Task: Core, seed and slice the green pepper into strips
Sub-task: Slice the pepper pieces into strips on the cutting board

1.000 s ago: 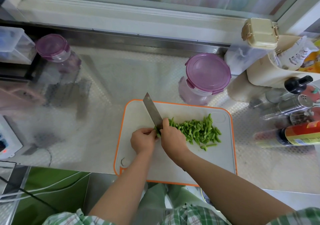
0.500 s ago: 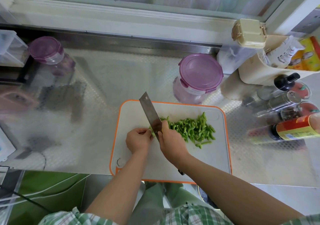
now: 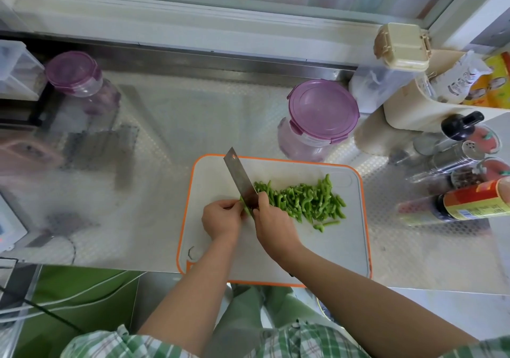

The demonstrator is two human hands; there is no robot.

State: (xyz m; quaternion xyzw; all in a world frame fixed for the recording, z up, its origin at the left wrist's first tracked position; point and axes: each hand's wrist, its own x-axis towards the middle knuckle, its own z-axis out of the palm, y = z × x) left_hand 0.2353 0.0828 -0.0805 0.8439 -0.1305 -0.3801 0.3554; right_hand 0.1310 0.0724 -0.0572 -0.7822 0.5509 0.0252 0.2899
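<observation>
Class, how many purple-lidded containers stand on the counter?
2. One purple-lidded container stands at the far left; the other stands just beyond the cutting board. None looks hidden.

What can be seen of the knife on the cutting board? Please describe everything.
The knife has a broad, rectangular blade of grey metal with a small hole near its far corner. It points away and leftward, edge down toward the cutting board. The right hand grips it, hiding the handle. The left hand holds a pepper piece against it.
</observation>
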